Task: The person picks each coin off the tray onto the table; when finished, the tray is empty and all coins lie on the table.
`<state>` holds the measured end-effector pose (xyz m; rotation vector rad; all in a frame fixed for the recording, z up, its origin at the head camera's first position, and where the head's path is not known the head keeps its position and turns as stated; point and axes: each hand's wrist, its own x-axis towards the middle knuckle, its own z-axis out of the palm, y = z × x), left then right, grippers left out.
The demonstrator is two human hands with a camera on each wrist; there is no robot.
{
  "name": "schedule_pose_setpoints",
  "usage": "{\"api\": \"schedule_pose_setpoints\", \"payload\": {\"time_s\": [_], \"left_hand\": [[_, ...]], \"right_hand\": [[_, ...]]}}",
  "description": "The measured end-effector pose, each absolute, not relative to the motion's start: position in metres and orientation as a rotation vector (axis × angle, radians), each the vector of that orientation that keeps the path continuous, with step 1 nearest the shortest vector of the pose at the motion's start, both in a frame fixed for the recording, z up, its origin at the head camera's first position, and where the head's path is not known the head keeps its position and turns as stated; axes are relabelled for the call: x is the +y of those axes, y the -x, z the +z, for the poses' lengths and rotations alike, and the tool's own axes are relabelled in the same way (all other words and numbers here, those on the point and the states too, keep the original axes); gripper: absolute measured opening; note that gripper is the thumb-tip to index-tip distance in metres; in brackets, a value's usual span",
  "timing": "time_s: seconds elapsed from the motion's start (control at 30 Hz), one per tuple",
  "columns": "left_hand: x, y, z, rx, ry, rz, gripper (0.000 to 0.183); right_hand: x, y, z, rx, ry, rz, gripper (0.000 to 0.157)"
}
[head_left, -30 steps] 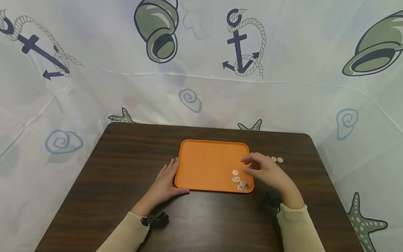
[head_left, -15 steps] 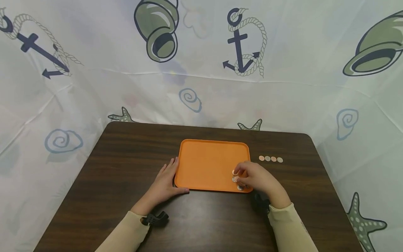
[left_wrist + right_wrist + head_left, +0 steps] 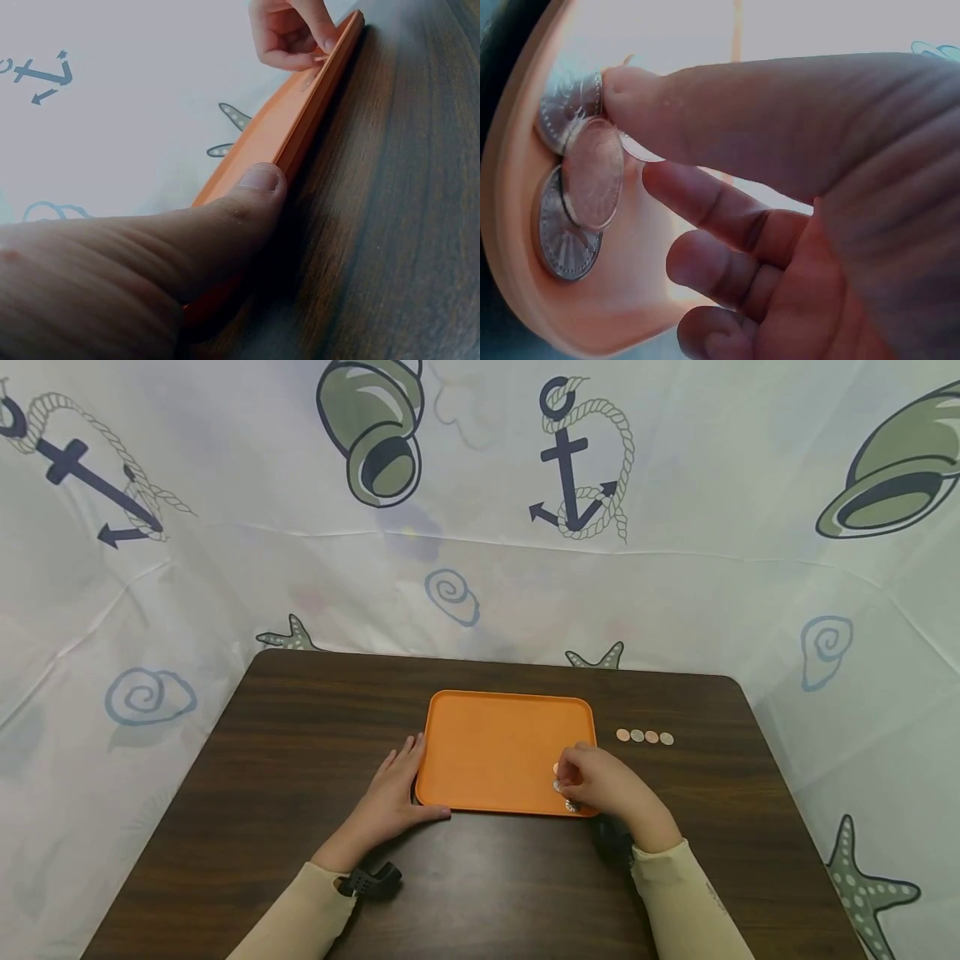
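An orange tray (image 3: 487,747) lies on the dark wooden table. My left hand (image 3: 390,806) rests at its near left corner, fingers straight along the left side and the thumb (image 3: 259,180) against the front rim. Inside the tray's near right corner, my right hand (image 3: 611,785) pinches a coin (image 3: 321,58) between thumb and fingertips. Close by in the right wrist view are a copper-coloured coin (image 3: 594,172) overlapping two silver-coloured coins, one upper (image 3: 570,112) and one lower (image 3: 566,236). More coins there are partly hidden by the hand.
Several coins stand in a short row (image 3: 637,736) on the table, right of the tray. Bare table (image 3: 337,693) surrounds the tray. A white cloth (image 3: 495,593) printed with anchors and shells hangs behind and at both sides.
My right hand has moved left and down from beside the coin row to the coins in the tray, and its fingertips have closed together. The left hand stays put.
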<state>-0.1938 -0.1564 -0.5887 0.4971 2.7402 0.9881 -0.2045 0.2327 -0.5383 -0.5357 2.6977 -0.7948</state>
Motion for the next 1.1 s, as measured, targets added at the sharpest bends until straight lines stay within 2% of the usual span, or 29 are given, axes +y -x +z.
{"api": "schedule_pose_setpoints", "payload": {"time_s": [0.1,0.3,0.5,0.63,0.9,1.03,1.1], "left_hand": [[-0.157,0.194,-0.589,2.744,-0.498,0.982,0.138],[-0.157,0.194,-0.588,2.741,-0.497,0.976,0.139],[-0.157,0.194,-0.589,2.745,-0.499,0.970,0.138],[-0.156,0.194,-0.589,2.743,-0.498,0.972,0.139],[-0.157,0.194,-0.589,2.737,-0.500,0.967,0.138],[-0.157,0.194,-0.589,2.738,-0.503,0.976,0.138],[-0.156,0.194,-0.589,2.742,-0.505,0.979,0.137]], "right_hand": [[0.235,0.204,-0.537,2.638,0.516,-0.865,0.017],[0.242,0.202,-0.530,2.524,0.474,-1.031,0.007],[0.252,0.204,-0.521,2.631,0.502,-1.057,0.013],[0.265,0.205,-0.519,2.696,0.491,-1.047,0.010],[0.318,0.206,-0.512,2.925,0.387,-1.003,0.005],[0.353,0.204,-0.512,3.082,0.195,-0.948,0.004],[0.367,0.203,-0.516,3.111,0.060,-0.962,0.010]]}}
